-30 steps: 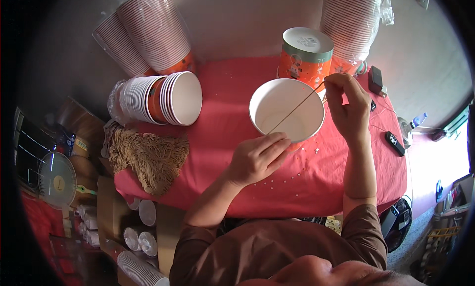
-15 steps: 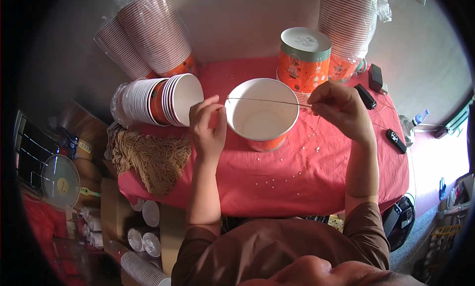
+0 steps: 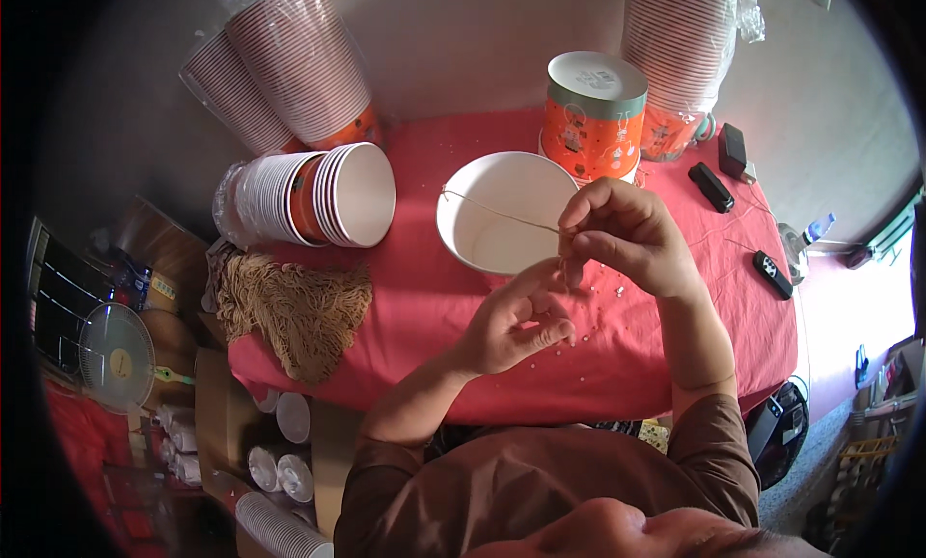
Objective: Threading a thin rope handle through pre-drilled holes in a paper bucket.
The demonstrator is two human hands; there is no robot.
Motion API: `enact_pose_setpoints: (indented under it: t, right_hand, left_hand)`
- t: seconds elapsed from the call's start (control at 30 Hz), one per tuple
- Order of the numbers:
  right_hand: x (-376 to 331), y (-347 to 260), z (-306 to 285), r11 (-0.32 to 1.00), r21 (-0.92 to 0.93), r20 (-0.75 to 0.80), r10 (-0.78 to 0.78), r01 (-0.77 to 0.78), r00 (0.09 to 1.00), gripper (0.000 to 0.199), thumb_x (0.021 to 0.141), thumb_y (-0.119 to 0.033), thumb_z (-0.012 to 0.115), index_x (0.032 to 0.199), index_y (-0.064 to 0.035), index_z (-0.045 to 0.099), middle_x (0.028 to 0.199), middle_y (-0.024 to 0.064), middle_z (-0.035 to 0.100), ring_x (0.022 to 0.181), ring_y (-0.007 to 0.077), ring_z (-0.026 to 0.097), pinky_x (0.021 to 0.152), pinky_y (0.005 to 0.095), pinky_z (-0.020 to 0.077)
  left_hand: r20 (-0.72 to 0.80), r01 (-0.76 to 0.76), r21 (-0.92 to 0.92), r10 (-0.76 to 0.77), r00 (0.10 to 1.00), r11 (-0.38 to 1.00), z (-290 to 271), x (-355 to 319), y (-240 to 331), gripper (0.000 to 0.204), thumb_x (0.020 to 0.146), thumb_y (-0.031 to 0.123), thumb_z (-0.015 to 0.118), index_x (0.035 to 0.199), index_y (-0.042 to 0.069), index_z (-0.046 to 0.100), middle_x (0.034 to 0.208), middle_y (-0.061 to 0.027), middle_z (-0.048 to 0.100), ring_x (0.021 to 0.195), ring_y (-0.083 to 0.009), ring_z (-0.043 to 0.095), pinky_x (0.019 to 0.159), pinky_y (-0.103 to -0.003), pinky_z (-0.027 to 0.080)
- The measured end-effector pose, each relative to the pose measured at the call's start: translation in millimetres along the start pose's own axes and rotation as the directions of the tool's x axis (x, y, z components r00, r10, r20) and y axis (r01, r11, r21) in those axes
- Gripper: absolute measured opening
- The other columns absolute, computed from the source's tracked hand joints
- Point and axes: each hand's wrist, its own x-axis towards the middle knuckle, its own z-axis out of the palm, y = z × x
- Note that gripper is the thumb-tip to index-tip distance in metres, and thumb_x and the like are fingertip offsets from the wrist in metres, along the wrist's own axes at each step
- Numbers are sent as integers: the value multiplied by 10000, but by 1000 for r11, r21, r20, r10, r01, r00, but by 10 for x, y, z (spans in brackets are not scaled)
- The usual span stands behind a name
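A white-lined paper bucket [image 3: 471, 232] stands mouth up in the middle of the red-covered table. From the left of its rim a thin brown cord [image 3: 503, 214] runs across the opening. Over the bucket's right front side, my right hand [image 3: 637, 240] pinches the cord between thumb and fingers. Just below it is my left hand [image 3: 513, 326], its index finger reaching up near the right fingertips and its thumb held apart. Whether the left fingers touch the cord's loose end is hard to see. A heap of tan cords [image 3: 294, 312] hangs over the table's left edge.
Nested buckets [image 3: 357, 196] lie on their side at left, with wrapped stacks [image 3: 304, 66] behind. An orange bucket [image 3: 590, 124] stands upside down at back right, beside a tall stack [image 3: 680, 47]. Small white beads [image 3: 619, 291] and a black remote [image 3: 772, 274] are on the cloth [image 3: 434, 365].
My left hand has left the bucket's left rim and moved right, below my right hand. The right hand has come left and slightly nearer, and the cord now slants instead of stretching straight across.
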Motion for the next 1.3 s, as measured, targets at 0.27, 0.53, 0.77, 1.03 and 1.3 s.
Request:
enact_pose_setpoints:
  t: [0.27, 0.53, 0.77, 1.03, 1.3]
  right_hand:
    - [63, 62, -278, 981, -74, -301, -193, 179, 934, 107, 977, 23, 557, 1081, 36, 579, 915, 114, 670, 778, 199, 717, 731, 325, 609]
    - [133, 76, -138, 595, -803, -233, -355, 27, 905, 224, 867, 54, 636, 1082, -6, 616, 998, 79, 639, 734, 100, 611, 643, 261, 514]
    - [-9, -74, 282, 784, -621, -15, 0, -9, 1000, 573, 820, 74, 667, 1366, -15, 517, 1248, 93, 600, 734, 100, 614, 641, 245, 492]
    - [-39, -25, 283, 703, -711, 93, 123, -20, 988, 551, 835, -41, 737, 1348, -17, 539, 955, 104, 679, 740, 186, 672, 657, 318, 542]
    - [-4, -8, 125, 577, -805, 42, -170, 134, 985, 67, 819, 7, 712, 873, -15, 678, 799, 71, 625, 682, 203, 616, 588, 308, 481]
  left_hand:
    - [-128, -36, 77, 46, 991, 996, -106, -16, 96, 187, 1013, 156, 599, 1060, -13, 665, 786, -28, 652, 739, -72, 601, 684, -227, 493]
    - [-222, -64, 172, 102, 970, 983, -163, -49, 94, 134, 1001, 109, 609, 982, -19, 641, 779, -12, 645, 701, -59, 570, 630, -212, 460]
    - [-236, -25, 325, 106, 966, 945, -153, -32, 114, 103, 981, 58, 610, 1013, -25, 663, 847, -18, 671, 715, -39, 547, 621, -199, 440]
    - [-209, -102, 339, 180, 961, 935, -148, -1, 93, 102, 974, 17, 595, 1023, -45, 659, 892, -30, 670, 737, -44, 552, 649, -205, 468]
    - [-218, -32, 292, 99, 971, 956, -209, -8, 112, 106, 982, 81, 622, 974, -16, 663, 722, -3, 622, 658, -44, 538, 596, -212, 451]
